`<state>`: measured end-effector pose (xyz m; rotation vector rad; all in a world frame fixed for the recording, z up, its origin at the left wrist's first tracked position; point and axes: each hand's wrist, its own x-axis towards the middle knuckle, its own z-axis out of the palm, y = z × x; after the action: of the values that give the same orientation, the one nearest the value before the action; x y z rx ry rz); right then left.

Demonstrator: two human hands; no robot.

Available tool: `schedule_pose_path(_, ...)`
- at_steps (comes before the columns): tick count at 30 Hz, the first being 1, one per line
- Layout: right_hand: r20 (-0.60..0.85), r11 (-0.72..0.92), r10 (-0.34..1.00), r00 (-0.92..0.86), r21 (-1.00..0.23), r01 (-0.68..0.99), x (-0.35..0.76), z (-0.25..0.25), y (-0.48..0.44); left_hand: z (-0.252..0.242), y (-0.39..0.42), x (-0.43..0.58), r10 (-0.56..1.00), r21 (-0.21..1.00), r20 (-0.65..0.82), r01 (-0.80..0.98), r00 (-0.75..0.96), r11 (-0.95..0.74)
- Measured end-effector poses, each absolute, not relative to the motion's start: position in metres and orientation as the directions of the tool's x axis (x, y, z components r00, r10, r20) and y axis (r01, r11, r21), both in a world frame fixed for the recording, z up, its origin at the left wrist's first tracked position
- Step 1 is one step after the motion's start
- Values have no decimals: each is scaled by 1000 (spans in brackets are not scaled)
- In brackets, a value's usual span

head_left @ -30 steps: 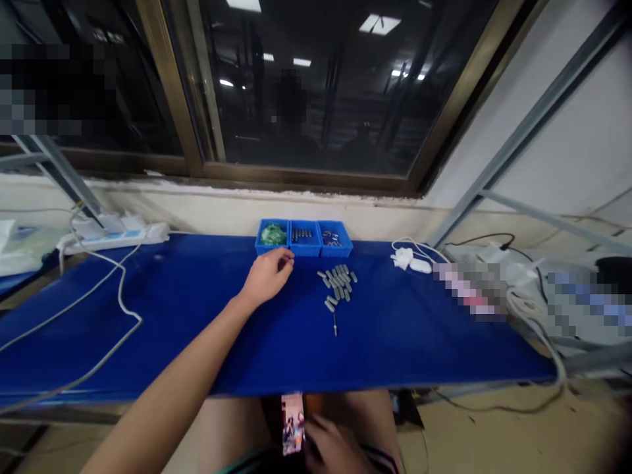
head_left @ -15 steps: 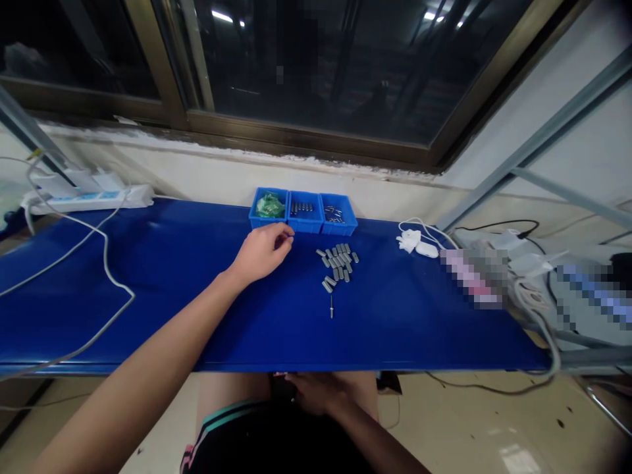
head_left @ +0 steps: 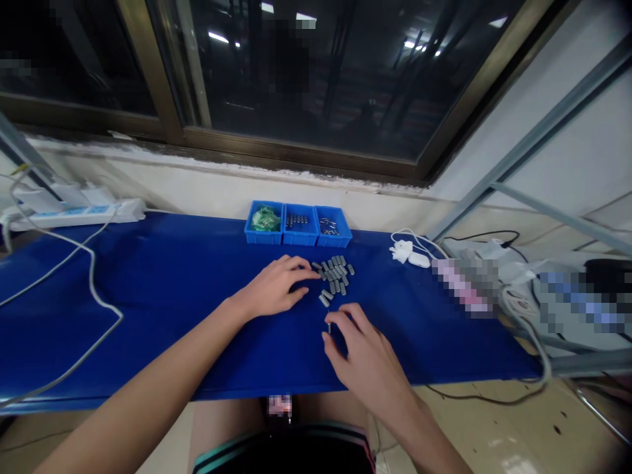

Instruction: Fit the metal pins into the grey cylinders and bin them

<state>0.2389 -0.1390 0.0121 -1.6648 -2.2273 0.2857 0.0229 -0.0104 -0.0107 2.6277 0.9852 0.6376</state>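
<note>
While left hand [head_left: 279,287] is held with thumb and fingers parted at left margin of grey pieces [head_left: 337,271], slim metal tool [head_left: 329,327] is straddled by thumb and index of right hand [head_left: 363,352], toward front edge of blue surface [head_left: 269,359]; whether pinched, cannot be told. Blue trays [head_left: 300,239] set near back edge. Tool judged best gripped squarely at middle, pressure kept even, neighbouring pieces left unbrushed.

Workshop-like: small parts [head_left: 338,270], blue bins [head_left: 299,239]
</note>
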Motion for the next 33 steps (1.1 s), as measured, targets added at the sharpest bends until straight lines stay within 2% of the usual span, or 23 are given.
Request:
schedule_pose_path(4, 110, 263, 963, -245, -202, 943, 241, -11, -121, -15, -22, 43, 550, 341, 285, 453, 785, -824)
schedule_pose_path(8, 26, 270, 963, -269, -114, 956, 249, -10, -118, -18, -27, 55, 543, 280, 275, 474, 793, -835)
schedule_pose_path(16, -59, 336, 937, -343, -103, 936, 265, 2, -104, -19, -17, 43, 602, 212, 274, 564, 750, -798)
schedule_pose_path(22, -167, 393, 907, -387, 2, 920, 258, 25, -101, -19, -8, 32, 643, 242, 249, 597, 724, -765)
schedule_pose_path(29, -132, 487, 869, -476, 64, 871, 264, 26, -104, -17, -8, 28, 692, 244, 268, 647, 671, -722)
schedule_pose_path(33, -54, 505, 861, -506, -29, 863, 270, 28, -109, -10, -10, 29, 722, 246, 329, 683, 609, -688)
